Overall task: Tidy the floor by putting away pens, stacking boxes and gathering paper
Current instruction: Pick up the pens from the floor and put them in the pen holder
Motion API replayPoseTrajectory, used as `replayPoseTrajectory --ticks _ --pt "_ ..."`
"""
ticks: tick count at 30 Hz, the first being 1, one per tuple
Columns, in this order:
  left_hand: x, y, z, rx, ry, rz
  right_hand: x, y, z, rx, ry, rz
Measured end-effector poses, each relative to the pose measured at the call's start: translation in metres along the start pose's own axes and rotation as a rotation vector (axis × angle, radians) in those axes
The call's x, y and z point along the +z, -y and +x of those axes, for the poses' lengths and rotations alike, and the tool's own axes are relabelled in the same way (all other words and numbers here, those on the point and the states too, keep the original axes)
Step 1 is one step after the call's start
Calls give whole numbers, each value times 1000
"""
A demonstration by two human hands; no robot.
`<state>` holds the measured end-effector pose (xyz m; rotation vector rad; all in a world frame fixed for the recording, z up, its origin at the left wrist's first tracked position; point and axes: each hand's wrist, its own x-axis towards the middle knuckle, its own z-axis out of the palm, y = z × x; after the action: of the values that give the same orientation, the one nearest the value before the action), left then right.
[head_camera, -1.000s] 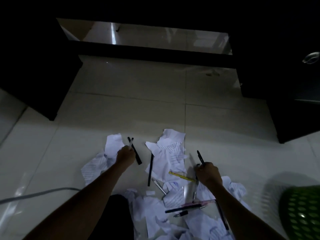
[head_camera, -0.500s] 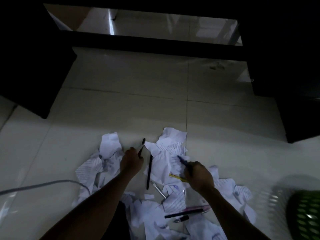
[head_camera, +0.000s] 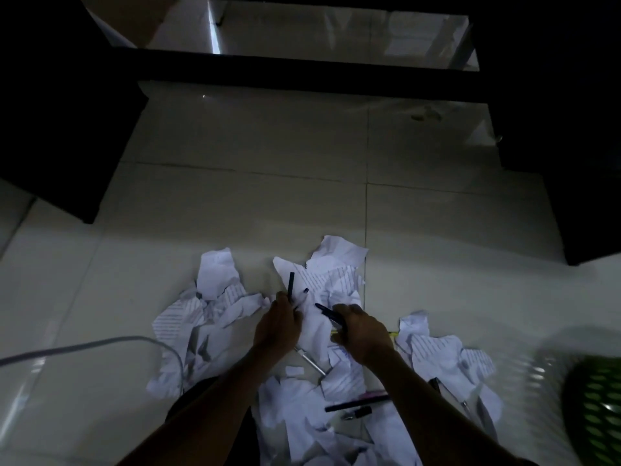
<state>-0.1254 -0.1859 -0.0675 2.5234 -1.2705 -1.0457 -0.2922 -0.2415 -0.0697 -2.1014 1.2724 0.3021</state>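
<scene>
Where crumpled lined paper point(head_camera: 336, 280) litters the tiled floor point(head_camera: 235, 203), the left hand point(head_camera: 279, 327) is curled around two dark pens point(head_camera: 291, 284) whose ends stick up past its knuckles. Just beside it, the right hand point(head_camera: 361, 331) grips a dark pen point(head_camera: 327, 310) that points toward the left hand. Nearer the person, a black pen point(head_camera: 356, 403) lies on the paper. A green basket point(head_camera: 598, 408) stands at the right edge, and a white cable point(head_camera: 84, 346) lies on the left.
</scene>
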Motion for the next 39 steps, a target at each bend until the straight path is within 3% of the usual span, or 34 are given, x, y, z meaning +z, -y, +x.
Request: replayPoseTrajectory --ticks 9,16,21,26,35,39 --pt "3 28 -7 -55 109 -99 -3 -5 2 22 -28 88" --pt "6 26 -11 -90 38 -31 -12 -15 -7 118 -174 187" --pt "-3 21 -18 -140 22 -172 -13 -23 -24 204 -140 247" --pt "-5 23 -30 -107 64 -176 -11 -27 -41 294 -89 309" --pt "10 20 -64 182 199 -165 -6 -47 -84 391 -256 507" --pt "15 17 -74 161 255 -139 0 -58 -109 478 -333 573"
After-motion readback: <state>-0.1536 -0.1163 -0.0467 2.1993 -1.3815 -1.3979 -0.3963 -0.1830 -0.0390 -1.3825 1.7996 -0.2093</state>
